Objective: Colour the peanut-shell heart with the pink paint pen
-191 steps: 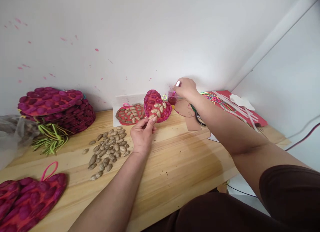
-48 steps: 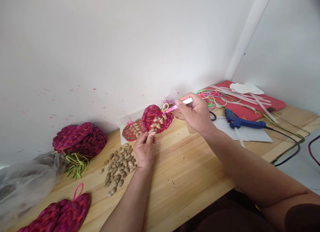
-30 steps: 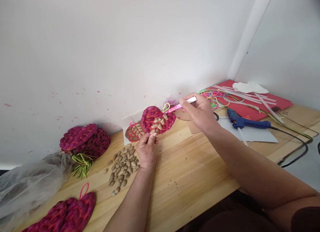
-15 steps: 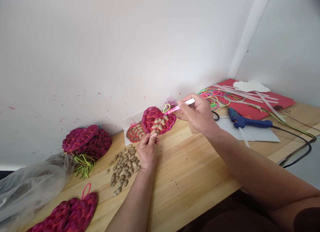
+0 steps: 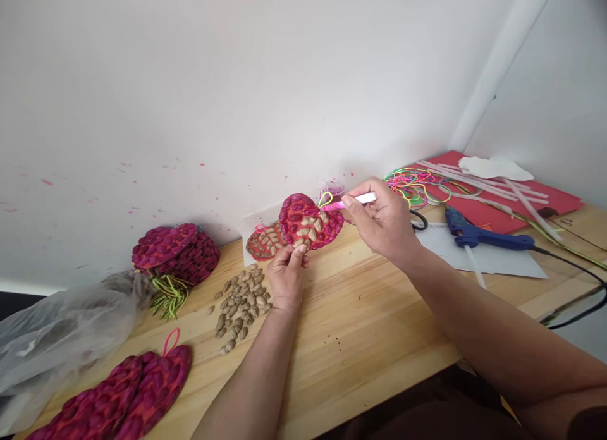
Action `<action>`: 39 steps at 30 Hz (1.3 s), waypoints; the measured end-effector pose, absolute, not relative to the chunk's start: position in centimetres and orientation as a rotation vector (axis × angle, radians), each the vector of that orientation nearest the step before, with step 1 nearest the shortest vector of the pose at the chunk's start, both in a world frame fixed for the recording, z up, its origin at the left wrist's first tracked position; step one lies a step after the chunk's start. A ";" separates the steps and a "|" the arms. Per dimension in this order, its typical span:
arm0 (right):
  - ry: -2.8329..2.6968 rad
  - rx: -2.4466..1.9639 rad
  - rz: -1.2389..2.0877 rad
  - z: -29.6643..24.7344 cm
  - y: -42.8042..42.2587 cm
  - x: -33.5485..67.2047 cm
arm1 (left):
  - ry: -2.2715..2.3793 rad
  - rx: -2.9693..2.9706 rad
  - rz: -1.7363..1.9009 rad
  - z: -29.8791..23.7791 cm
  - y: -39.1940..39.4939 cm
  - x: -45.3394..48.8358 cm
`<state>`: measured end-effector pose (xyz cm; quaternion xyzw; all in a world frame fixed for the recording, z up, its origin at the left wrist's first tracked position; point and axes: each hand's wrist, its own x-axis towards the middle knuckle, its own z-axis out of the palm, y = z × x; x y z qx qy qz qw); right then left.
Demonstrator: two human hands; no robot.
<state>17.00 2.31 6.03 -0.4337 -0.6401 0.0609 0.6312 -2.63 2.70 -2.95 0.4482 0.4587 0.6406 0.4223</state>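
Observation:
My left hand [image 5: 286, 278] pinches the lower tip of a red heart-shaped ornament [image 5: 309, 222] covered in peanut shells, part painted magenta, part bare, and holds it upright above the wooden table [image 5: 370, 326]. My right hand [image 5: 382, 224] grips a paintbrush [image 5: 348, 202] with a white handle and pink-stained tip, which touches the heart's upper right edge beside its yellow loop. A small cup of pink paint [image 5: 333, 189] stands just behind the brush.
Loose peanut shells [image 5: 239, 299] lie left of my left hand. Another shell heart [image 5: 264, 240] lies on paper behind. Painted hearts are stacked [image 5: 174, 252] at the left and more [image 5: 123, 392] lie near the front edge. A blue glue gun [image 5: 478, 238], coloured cords [image 5: 415, 183] and a plastic bag [image 5: 61, 323] are about.
Early on my right hand was at the paint cup; it has since brought the brush to the heart's top edge. In the last second only the view shifted slightly.

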 end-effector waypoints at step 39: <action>-1.751 -0.864 -0.117 6.8 2.4 18.4 | 1.088 0.878 1.485 -1.7 2.5 -2.6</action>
